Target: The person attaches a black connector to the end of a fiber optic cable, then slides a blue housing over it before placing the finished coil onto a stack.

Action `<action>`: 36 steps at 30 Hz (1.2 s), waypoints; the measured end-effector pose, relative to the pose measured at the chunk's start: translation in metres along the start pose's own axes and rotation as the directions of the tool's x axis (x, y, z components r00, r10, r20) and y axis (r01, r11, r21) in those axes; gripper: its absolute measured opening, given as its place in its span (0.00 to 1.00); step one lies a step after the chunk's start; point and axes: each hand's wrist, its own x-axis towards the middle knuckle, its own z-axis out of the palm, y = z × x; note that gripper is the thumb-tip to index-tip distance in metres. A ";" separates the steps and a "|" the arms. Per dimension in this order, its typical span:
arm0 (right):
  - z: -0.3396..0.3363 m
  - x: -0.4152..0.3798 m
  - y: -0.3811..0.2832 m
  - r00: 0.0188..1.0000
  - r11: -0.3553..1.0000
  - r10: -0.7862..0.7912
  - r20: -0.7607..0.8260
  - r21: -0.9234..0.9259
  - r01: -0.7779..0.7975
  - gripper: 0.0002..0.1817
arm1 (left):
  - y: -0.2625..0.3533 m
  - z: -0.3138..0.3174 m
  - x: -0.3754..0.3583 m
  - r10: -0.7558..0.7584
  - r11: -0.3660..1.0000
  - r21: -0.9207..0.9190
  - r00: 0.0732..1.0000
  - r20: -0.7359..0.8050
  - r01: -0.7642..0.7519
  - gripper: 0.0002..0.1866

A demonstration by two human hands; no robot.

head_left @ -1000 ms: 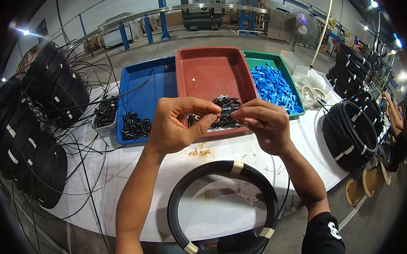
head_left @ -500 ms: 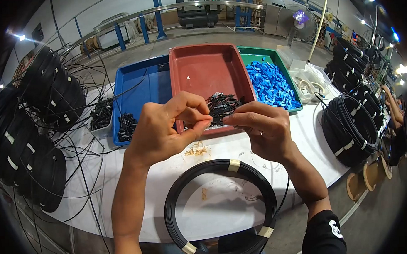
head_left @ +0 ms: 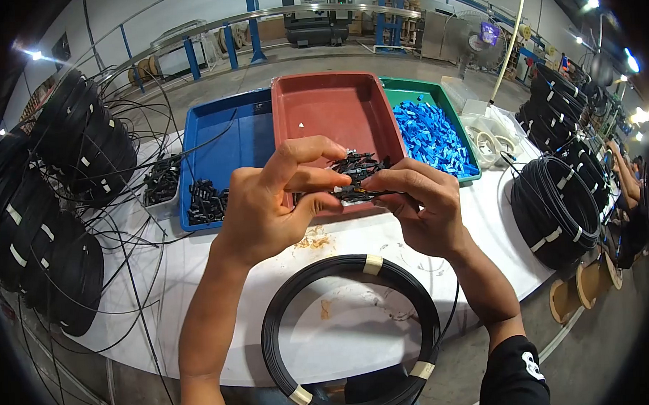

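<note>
My left hand (head_left: 277,197) hovers over the near end of the red tray (head_left: 331,104), thumb and fingertips apart. I cannot make out anything held between them against the dark parts behind. Close beside it, my right hand (head_left: 427,205) is closed in a pinch. A black cable (head_left: 455,302) rises from the coil to this hand; its tip is hard to see. Small black parts (head_left: 359,162) lie in the red tray behind my fingers. Below my hands, the coil of black cable (head_left: 275,324), bound with pale tape, rests at the table's front edge.
A blue tray (head_left: 223,131) with black pieces stands left, a green tray (head_left: 446,96) with blue pieces (head_left: 430,136) right. Large black cable coils (head_left: 83,141) crowd the left side, with loose strands; more coils (head_left: 556,207) stand right. Another person's arm (head_left: 627,175) shows far right.
The fingertips of my left hand have parted from their pinch, the thumb dropping slightly. My right hand stays pinched in nearly the same place.
</note>
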 end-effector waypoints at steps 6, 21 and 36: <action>0.000 -0.001 0.000 0.995 0.997 -0.015 0.101 -0.069 0.022 0.21 | -0.001 0.004 -0.004 -0.015 0.997 -0.072 1.000 -0.011 0.015 0.25; 0.057 -0.055 0.058 0.942 0.923 -0.056 0.331 0.377 -0.077 0.21 | -0.027 0.015 -0.011 -0.421 0.896 0.122 0.732 0.536 0.426 0.39; 0.049 -0.105 0.088 0.789 0.697 0.324 0.522 0.432 -0.572 0.13 | -0.069 0.060 0.057 -0.551 0.834 0.401 0.526 0.648 0.380 0.33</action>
